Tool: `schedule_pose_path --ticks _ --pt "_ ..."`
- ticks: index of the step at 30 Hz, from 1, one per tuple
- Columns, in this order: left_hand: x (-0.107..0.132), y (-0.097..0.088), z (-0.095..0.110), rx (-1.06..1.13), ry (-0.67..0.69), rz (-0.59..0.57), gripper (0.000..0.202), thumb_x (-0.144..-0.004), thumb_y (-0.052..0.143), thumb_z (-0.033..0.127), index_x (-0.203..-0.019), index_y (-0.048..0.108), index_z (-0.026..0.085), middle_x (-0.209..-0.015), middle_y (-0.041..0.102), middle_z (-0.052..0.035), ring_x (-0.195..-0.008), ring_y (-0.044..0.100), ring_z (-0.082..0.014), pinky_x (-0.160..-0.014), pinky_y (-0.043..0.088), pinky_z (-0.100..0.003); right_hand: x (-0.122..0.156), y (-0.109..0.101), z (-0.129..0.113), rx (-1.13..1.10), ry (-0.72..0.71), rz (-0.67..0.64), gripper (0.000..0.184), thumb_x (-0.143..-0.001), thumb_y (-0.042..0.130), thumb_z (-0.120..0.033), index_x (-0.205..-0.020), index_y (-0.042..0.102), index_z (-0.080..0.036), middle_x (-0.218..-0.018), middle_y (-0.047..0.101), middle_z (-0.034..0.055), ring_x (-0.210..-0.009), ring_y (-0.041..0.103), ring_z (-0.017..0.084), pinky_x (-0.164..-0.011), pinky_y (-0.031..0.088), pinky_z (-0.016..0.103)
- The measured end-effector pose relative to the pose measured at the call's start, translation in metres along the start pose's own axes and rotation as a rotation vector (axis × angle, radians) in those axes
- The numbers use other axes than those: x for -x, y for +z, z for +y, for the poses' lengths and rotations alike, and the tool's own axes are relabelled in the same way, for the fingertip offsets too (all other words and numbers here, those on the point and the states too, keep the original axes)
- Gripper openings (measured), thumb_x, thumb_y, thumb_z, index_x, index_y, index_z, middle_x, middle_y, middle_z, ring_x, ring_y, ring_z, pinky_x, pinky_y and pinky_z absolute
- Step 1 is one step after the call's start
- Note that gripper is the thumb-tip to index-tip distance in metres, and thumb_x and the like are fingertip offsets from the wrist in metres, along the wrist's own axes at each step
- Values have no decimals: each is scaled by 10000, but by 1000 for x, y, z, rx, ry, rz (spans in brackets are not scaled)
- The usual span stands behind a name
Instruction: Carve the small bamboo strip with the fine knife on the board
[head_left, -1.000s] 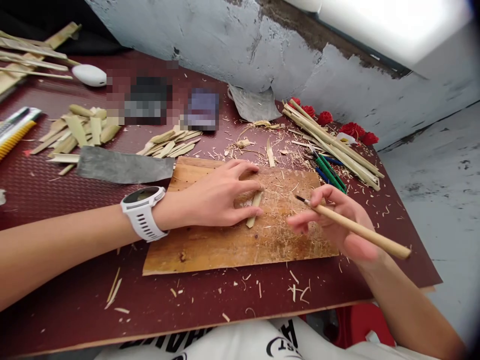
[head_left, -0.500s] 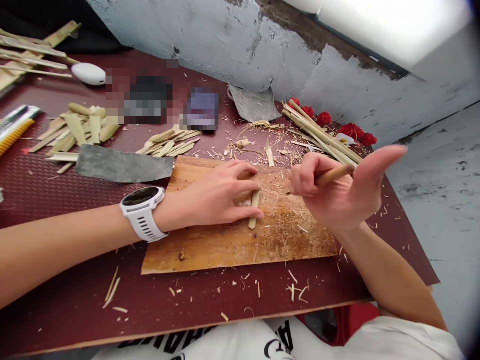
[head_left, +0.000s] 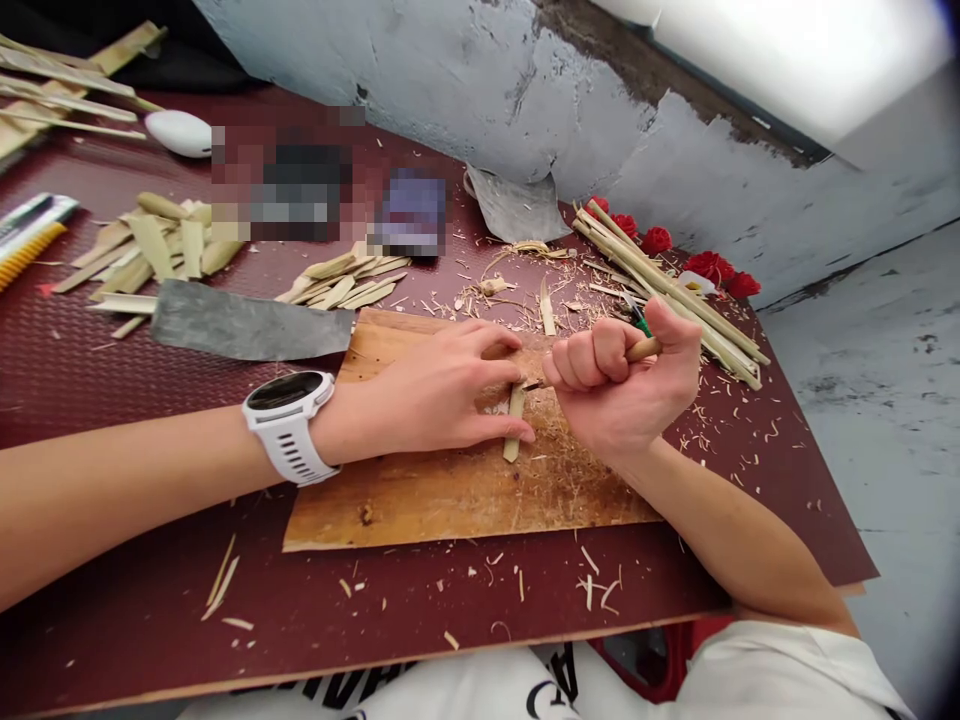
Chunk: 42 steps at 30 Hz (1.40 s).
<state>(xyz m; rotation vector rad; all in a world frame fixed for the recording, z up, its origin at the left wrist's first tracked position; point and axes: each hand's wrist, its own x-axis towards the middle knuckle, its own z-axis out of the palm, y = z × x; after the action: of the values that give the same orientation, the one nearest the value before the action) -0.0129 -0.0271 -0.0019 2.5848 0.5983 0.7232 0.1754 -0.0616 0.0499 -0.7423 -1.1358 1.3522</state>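
Observation:
My left hand [head_left: 439, 390], with a white watch on its wrist, lies on a worn wooden board [head_left: 420, 495]. Its fingers press a short bamboo sliver [head_left: 514, 432] down against the board. My right hand [head_left: 626, 385] is a fist around a wooden-handled carving tool [head_left: 643, 349]. The tool's dark tip touches the upper end of the sliver, right beside my left fingertips. Fine shavings cover the board under both hands.
A cleaver blade [head_left: 247, 325] lies left of the board on the dark red table [head_left: 112, 600]. Piles of cut bamboo pieces [head_left: 161, 245] sit at the back left, long bamboo strips [head_left: 667, 290] and red paper flowers [head_left: 709, 265] at the back right by the peeling wall.
My right hand turned the tool from a loose pen-like hold into a fist and brought its tip left onto the sliver. My left hand stayed pressing the sliver.

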Motion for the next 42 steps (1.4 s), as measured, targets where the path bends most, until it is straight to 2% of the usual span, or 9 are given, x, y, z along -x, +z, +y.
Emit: schedule_pose_path --ticks 8,14,19,25,32,37,42 --pt "0 0 0 16 -26 -17 536 -941 701 665 -1160 790 184 -1351 650 -186 -1265 619 -350 -1107 499 -502 4 -5 1 36 -20 -144 648 -993 350 -692 -538 195 -258 -469 121 -63 -465 83 120 -495 199 343" --pt "2 2 -1 20 -38 -23 517 -952 689 658 -1165 793 198 -1392 635 -187 -1299 600 -349 -1130 489 -513 9 -8 3 48 -28 -227 553 -958 458 -566 -562 219 -263 -490 124 -68 -458 106 120 -512 201 342" --pt "3 2 -1 18 -39 -21 515 -957 687 651 -1174 800 198 -1428 623 -194 -1320 596 -367 -1133 488 -533 13 -16 3 75 -39 -292 521 -949 447 -534 -573 207 -265 -503 124 -63 -454 117 118 -516 185 336" --pt "1 1 0 -7 -35 -32 507 -956 690 648 -1103 803 176 -1431 624 -201 -1324 601 -369 -1137 494 -534 14 -26 7 22 -27 -223 530 -931 446 -562 -571 195 -265 -488 125 -71 -466 105 112 -528 237 341" --pt "2 0 0 -25 -46 -51 515 -953 686 660 -1059 801 170 -1426 629 -198 -1319 606 -358 -1146 496 -522 16 -34 15 -17 60 -75 567 -949 495 -416 -540 143 -242 -437 102 -76 -443 94 111 -538 272 342" --pt "1 -1 1 -21 -44 -42 508 -951 693 651 -1049 809 167 -1425 636 -198 -1307 616 -363 -1141 497 -531 15 -37 14 1 121 -10 611 -938 537 -471 -536 137 -245 -444 109 -75 -447 115 116 -538 296 339" --pt "0 -1 1 -14 -29 -34 527 -952 684 662 -1066 818 166 -1413 642 -197 -1292 628 -366 -1121 506 -527 18 -33 12 54 121 -18 614 -926 540 -500 -516 159 -248 -434 123 -75 -444 134 116 -555 316 347"
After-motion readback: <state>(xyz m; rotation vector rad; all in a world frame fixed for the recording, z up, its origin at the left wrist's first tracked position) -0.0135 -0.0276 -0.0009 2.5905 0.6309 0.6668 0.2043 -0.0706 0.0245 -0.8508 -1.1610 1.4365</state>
